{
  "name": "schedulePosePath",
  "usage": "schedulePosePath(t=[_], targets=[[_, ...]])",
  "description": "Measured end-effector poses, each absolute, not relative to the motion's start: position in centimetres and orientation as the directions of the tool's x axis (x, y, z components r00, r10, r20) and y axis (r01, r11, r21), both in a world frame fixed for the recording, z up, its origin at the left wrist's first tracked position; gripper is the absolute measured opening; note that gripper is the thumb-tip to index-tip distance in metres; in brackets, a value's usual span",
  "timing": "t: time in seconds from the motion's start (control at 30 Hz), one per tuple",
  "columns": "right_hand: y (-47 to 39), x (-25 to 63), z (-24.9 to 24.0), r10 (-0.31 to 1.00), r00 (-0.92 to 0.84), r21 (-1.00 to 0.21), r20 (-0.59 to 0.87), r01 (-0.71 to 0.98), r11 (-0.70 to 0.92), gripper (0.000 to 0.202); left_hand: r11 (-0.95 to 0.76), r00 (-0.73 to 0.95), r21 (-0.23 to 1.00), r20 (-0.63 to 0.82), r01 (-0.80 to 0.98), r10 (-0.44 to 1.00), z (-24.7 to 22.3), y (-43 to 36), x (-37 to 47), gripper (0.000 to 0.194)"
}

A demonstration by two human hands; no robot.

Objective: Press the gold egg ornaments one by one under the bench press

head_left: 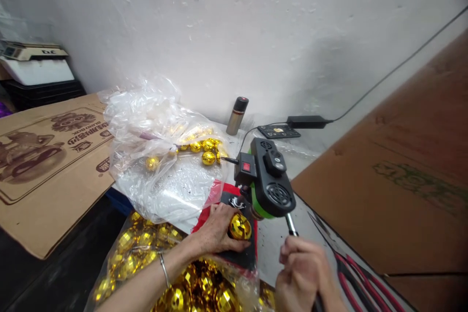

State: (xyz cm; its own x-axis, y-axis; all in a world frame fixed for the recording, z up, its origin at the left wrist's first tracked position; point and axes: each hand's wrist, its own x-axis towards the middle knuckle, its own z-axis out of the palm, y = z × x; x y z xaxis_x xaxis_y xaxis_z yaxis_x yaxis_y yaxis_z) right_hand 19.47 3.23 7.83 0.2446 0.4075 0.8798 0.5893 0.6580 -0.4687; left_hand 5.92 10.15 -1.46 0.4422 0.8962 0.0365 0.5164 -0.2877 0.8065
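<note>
Soft shadow greys the wall (pixel 219 34); the right hand (pixel 304 270) looks blurred.

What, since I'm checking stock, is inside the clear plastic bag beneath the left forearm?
Gold mirrored balls show in the clear plastic bag, on both sides of the left forearm. Whatever lies directly beneath the forearm or deeper in the pile is covered.

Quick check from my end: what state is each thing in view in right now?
Left hand: closed around a gold ball
Gold ball: held, over the dark pad
Right hand: closed on the lever
Lever: gripped
Red switch: on or off, cannot tell
Bottle: upright, capped
Far clear bag: crumpled
Power adapter: cabled at both ends
</note>
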Motion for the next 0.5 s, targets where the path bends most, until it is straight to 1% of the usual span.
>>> schedulePosePath(t=[0.03,0.07,0.1,0.13,0.17,0.27,0.37,0.43,0.5], targets=[[2.9,19.6,9.2,0.417,0.297,-0.511,0.859,0.549,0.661,0.037,-0.292,0.446,0.809,0.041,0.511,0.894,-1.2,10.1,5.7,0.072],[2.7,19.7,10.5,0.486,0.302,-0.569,0.820,0.527,0.632,0.033,-0.296,0.451,0.815,0.047,0.499,0.891,-0.9,9.8,5.3,0.070],[2.6,19.7,11.5,0.521,0.311,-0.603,0.795,0.505,0.618,0.032,-0.296,0.456,0.823,0.052,0.484,0.889,-0.5,9.3,4.8,0.069],[2.6,19.8,12.1,0.529,0.314,-0.612,0.788,0.490,0.620,0.032,-0.296,0.461,0.833,0.056,0.468,0.886,0.0,8.6,4.2,0.069],[2.7,19.8,12.5,0.536,0.308,-0.615,0.786,0.486,0.622,0.033,-0.291,0.463,0.842,0.056,0.454,0.885,0.5,7.5,3.5,0.070],[2.9,19.6,12.4,0.486,0.288,-0.563,0.825,0.497,0.661,0.036,-0.263,0.490,0.857,0.015,0.442,0.872,1.1,2.9,1.1,0.069],[2.9,19.4,11.6,0.457,0.273,-0.529,0.847,0.523,0.668,0.037,-0.274,0.540,0.842,-0.024,0.465,0.841,-0.8,-2.2,-1.3,0.067],[2.8,19.3,11.3,0.456,0.263,-0.521,0.850,0.540,0.661,0.037,-0.292,0.495,0.793,-0.014,0.535,0.869,-3.1,-4.8,-2.8,0.065],[2.7,19.3,11.1,0.450,0.254,-0.511,0.856,0.549,0.662,0.037,-0.258,0.367,0.721,0.005,0.643,0.930,-5.3,-6.4,-4.2,0.063]])
